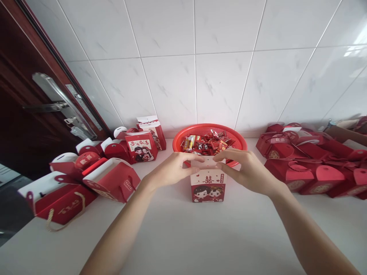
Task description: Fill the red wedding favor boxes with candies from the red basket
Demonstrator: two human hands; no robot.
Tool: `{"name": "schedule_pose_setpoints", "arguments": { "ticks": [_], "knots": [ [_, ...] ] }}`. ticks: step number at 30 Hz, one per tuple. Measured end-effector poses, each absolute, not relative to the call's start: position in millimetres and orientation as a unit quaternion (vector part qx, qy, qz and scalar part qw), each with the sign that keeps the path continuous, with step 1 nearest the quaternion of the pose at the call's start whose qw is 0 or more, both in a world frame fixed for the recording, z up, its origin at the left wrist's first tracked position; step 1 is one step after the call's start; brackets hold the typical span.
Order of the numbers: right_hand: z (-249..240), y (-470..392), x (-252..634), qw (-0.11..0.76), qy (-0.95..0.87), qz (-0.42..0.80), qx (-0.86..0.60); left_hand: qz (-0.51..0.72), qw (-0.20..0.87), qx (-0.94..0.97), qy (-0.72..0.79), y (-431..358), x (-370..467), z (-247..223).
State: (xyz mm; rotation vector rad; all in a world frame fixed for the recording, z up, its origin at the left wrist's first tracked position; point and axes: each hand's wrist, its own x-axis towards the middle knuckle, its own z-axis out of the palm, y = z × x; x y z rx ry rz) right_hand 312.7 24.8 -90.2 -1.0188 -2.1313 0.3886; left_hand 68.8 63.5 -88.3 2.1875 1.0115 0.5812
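A red and white candy box [208, 187] with two cartoon figures on its front stands upright on the white table, its top flap raised. My left hand [172, 168] pinches the upper left edge of the box between thumb and fingers. On the opposite side, my right hand [248, 172] grips the upper right edge in the same way. Both thumbs are at the front, and the other fingers reach over the top. Right behind the box is a red plastic basket [178, 139] holding wrapped candies [210, 144], partly covered by my hands and the box.
To the left are open red gift boxes [110, 181], one with a rope handle [83, 204], and upright cartoon boxes [142, 147]. Many red boxes [298, 173] crowd the right side. A tiled wall [218, 88] rises behind; a dark door with a metal handle [61, 103] is at left.
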Motion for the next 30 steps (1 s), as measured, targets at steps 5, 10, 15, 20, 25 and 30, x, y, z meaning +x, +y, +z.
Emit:
{"name": "schedule_pose_setpoints", "arguments": {
  "ticks": [5,10,15,20,25,30],
  "knots": [
    [-88.3,30.6,327.6,0.370,-0.799,0.124,-0.457,0.230,0.278,0.844,0.397,65.7,69.9,-92.5],
    [-93.7,38.9,331.1,0.259,-0.810,0.182,-0.494,0.240,0.237,0.854,0.395,63.6,69.4,-92.0],
    [-101.4,47.6,326.8,0.262,-0.811,0.217,-0.476,0.198,0.214,0.862,0.415,61.0,66.3,-85.5],
    [-105.1,51.5,327.4,0.308,-0.806,0.251,-0.439,0.193,0.209,0.871,0.399,62.4,65.7,-83.6],
    [-102.2,49.9,328.3,0.410,-0.762,0.313,-0.391,0.313,0.231,0.833,0.393,64.8,67.3,-83.8],
    [-94.6,41.6,325.6,0.457,-0.716,0.396,-0.349,0.396,0.244,0.807,0.365,64.0,66.5,-82.0]
  ]
}}
